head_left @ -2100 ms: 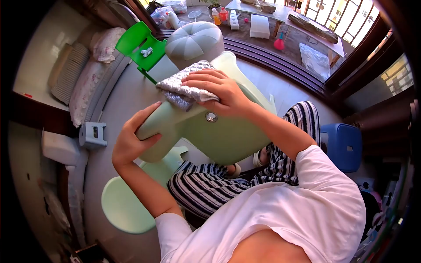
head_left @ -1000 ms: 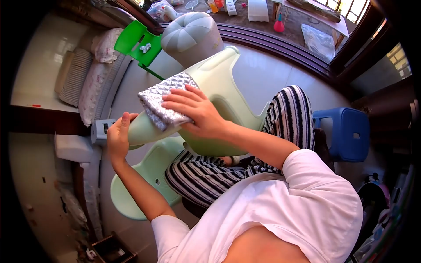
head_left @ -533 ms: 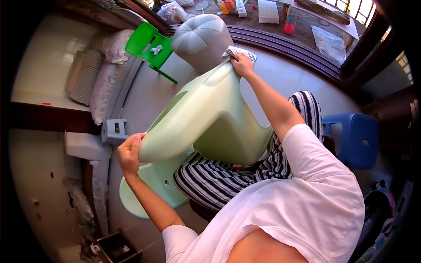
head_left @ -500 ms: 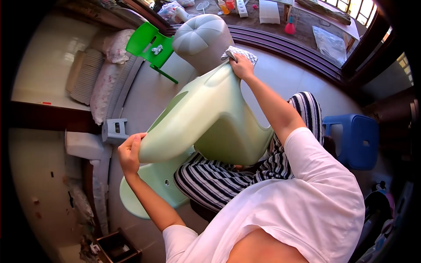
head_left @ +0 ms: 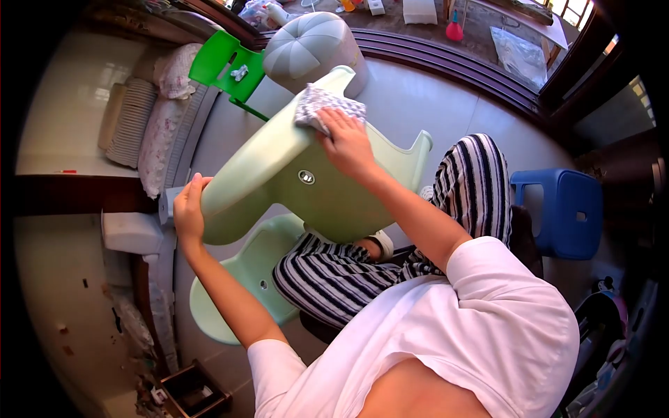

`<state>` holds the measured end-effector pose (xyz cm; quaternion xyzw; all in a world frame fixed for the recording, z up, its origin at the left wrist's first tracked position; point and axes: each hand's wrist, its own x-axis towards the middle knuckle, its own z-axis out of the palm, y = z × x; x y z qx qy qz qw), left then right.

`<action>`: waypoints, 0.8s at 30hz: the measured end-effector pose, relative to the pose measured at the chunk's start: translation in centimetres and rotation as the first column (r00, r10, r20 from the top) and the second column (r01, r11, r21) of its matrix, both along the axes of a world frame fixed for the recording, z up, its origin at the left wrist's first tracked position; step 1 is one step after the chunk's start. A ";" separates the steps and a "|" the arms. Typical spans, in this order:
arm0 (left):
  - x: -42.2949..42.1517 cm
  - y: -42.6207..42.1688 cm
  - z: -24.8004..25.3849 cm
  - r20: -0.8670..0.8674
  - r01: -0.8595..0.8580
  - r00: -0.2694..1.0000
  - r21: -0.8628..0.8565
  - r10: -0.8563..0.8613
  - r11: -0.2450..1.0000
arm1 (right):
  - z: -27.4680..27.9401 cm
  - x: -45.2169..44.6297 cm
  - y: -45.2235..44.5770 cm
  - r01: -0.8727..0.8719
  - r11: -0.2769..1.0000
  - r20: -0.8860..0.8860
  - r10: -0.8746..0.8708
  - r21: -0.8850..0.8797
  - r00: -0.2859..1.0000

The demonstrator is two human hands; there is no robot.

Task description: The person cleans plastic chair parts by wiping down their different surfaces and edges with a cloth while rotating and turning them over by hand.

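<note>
A pale green plastic chair is tilted over my lap, with a small round metal badge on the surface facing me. My left hand grips the chair's rounded edge at the left, fingers closed. My right hand presses a silvery quilted cloth against the chair's upper edge; its palm and part of the cloth are hidden from view. Below the left side of this chair, a second pale green chair stands by my striped trouser leg.
A green chair with a small whitish item stands beside a round grey pouf at the top. A blue stool is at the right. A sofa and a wooden box are at the left.
My right hand and the cloth have moved left and down from the chair's far corner onto its upper edge. The chair has turned, so its badge now shows. My left hand still holds the edge.
</note>
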<state>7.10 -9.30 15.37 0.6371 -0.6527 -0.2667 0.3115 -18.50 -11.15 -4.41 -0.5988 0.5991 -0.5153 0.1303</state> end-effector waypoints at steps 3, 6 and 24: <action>0.2 -0.7 0.0 0.017 -0.056 0.998 -0.001 0.056 0.998 | -3.0 -3.4 0.2 0.088 0.962 0.111 -0.121 0.260 0.986; -0.6 -1.0 0.3 0.044 -0.093 0.995 -0.019 0.094 0.995 | -3.0 -3.3 0.7 0.113 0.957 0.086 -0.141 0.268 0.986; 0.1 -3.4 0.1 0.169 -0.240 0.954 -0.062 0.247 0.969 | -4.1 -3.8 4.6 0.196 0.980 0.213 -0.195 0.019 0.957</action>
